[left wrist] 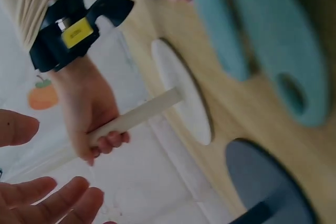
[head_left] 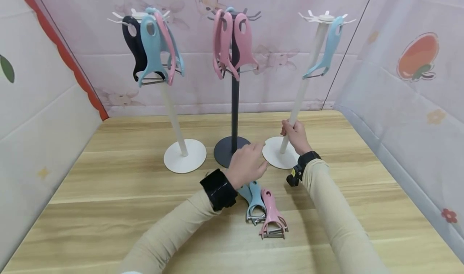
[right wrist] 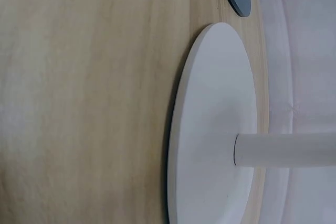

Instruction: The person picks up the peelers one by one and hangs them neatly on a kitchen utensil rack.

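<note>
- The right hand point(head_left: 298, 136) of a person in beige sleeves grips the pole of a white stand point(head_left: 303, 85), fingers wrapped around it above the round base.
- The left hand point(head_left: 247, 163), its thumb and fingers spread apart, holds nothing above the tabletop point(head_left: 108, 209).
- Just below the left hand, on the near side, lie blue peelers point(head_left: 256, 197), with a pink peeler point(head_left: 270, 207) beside them.
- High above the right hand, a light-blue peeler point(head_left: 330, 44) hangs from a hook of the gripped stand.
- Just beyond the left hand rises a dark stand point(head_left: 235, 109) hung with pink peelers point(head_left: 244, 40).
- Farther to the left hand's left, a second white stand point(head_left: 185, 159) carries black, blue and pink peelers.
</note>
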{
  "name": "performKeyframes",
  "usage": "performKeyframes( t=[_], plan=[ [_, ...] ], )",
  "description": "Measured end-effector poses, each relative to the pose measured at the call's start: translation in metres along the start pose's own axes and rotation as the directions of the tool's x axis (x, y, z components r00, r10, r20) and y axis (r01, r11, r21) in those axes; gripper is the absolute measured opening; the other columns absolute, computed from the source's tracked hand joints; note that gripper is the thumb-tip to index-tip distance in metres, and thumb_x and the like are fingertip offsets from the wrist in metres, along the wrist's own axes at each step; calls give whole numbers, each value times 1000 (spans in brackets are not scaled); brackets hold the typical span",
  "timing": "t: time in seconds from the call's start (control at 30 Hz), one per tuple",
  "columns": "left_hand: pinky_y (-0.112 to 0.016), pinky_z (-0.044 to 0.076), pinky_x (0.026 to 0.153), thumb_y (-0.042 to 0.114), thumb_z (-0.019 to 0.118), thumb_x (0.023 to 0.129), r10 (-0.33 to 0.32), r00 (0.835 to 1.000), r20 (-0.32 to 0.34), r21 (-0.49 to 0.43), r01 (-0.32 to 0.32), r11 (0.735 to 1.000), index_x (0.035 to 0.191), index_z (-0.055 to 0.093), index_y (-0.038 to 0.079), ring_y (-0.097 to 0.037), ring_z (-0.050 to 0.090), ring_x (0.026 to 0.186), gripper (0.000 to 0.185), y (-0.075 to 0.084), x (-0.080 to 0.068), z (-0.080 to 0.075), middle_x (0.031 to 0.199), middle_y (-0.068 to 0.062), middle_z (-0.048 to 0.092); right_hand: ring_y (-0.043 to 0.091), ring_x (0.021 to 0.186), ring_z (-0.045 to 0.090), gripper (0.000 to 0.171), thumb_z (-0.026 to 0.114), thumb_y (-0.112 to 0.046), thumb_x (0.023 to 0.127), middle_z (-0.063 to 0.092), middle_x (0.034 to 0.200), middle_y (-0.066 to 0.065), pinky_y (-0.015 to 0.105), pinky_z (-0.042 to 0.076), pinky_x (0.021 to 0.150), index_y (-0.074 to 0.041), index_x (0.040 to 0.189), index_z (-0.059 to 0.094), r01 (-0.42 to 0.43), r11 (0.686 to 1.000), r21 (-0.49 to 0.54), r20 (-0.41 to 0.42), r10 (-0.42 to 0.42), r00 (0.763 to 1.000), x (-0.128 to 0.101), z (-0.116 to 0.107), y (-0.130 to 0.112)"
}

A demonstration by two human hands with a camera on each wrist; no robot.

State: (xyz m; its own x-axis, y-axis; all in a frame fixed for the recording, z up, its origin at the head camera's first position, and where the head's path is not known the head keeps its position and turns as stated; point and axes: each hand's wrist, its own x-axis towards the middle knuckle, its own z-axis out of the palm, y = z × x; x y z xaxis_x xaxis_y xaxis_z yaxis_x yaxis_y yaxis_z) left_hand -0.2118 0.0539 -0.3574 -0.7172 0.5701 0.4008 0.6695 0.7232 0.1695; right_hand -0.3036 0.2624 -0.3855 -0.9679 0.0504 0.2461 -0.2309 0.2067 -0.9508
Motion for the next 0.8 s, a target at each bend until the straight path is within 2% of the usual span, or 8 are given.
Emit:
performKeyframes(
  t=[0.07,0.13,0.2,0.27,0.37,0.5,0.63,0.8],
  plan=[
    [-31,49,60,28,61,84,-52,995,85,21,51,998,111,59,2,-21,59,77,38,-5,-7,4,93,-9,64,13,65,49,19,43,-15,97,48,70,5,28,43,68,-3,83,48,-1,1000,0,-2,1,1000,-2,2,-6],
    [-31,46,53,30,61,83,-112,976,186,34,108,994,97,61,5,-19,56,67,28,-11,-12,9,79,-6,61,14,66,49,19,43,-14,97,48,71,7,29,43,69,-2,83,48,0,1000,-5,-2,0,1000,-5,4,-11],
    [-29,40,46,33,61,83,-164,941,295,42,158,987,76,58,9,-16,49,56,26,-13,-16,13,64,-1,50,16,67,49,22,42,-13,97,47,72,9,30,42,70,5,84,47,-7,1000,-6,2,7,1000,-9,5,-19],
    [-26,31,41,38,61,83,-182,905,384,29,185,982,62,48,12,-12,38,47,36,-14,-21,19,55,3,37,17,67,49,25,41,-12,97,46,72,10,30,42,70,10,87,46,-9,1000,-10,3,9,1000,-11,5,-24],
    [-23,24,40,50,59,82,-172,868,467,33,177,984,52,36,15,-9,30,43,51,-9,-26,27,51,5,28,16,67,49,28,41,-11,97,46,71,9,29,42,70,16,91,44,-6,1000,-12,0,6,1000,-12,5,-24],
    [-23,25,39,57,56,79,-149,860,488,66,134,989,51,36,17,-9,32,45,53,-1,-29,34,51,6,30,17,67,49,25,41,-11,97,47,71,10,31,43,70,13,88,46,0,1000,2,-2,0,1000,-12,6,-23],
    [-24,26,38,51,61,76,-153,854,497,122,106,987,49,36,17,-9,33,44,50,2,-31,36,49,6,31,16,67,50,20,42,-11,97,47,72,11,31,44,71,4,84,48,-7,1000,2,5,7,1000,-12,8,-22],
    [-22,22,38,40,67,71,-163,855,492,117,120,986,49,33,17,-8,28,42,46,-1,-31,35,48,7,29,15,67,48,27,41,-13,97,46,72,8,29,42,70,13,90,45,-17,1000,-8,-6,17,1000,-11,6,-22]
  ],
)
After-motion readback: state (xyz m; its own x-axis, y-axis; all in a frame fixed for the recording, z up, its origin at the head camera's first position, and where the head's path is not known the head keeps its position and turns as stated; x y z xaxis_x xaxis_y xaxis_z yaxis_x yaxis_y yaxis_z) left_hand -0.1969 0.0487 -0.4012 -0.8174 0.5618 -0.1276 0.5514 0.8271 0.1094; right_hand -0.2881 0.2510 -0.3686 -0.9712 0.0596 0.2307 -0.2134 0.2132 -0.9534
